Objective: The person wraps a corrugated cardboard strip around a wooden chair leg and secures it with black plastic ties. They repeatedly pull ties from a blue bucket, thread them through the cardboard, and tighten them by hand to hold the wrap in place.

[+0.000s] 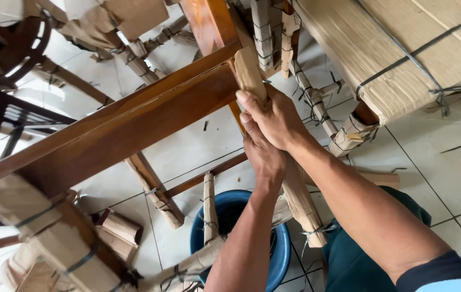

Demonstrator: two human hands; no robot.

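Observation:
My right hand (pixel 274 118) and my left hand (pixel 263 154) both clasp a wooden furniture leg wrapped in brown cardboard (pixel 302 208). The right hand sits higher, its thumb pressed on the cardboard strip (pixel 249 73) where the leg meets a dark polished wooden rail (pixel 133 121). The left hand grips just below it. The leg's lower end is tied with dark strapping.
A blue plastic bucket (pixel 282 254) stands on the white tiled floor below my arms. More cardboard-wrapped furniture legs (pixel 57 238) and rails surround me. A large cardboard-wrapped piece bound with straps (pixel 403 48) fills the upper right. Strap offcuts lie on the tiles at right.

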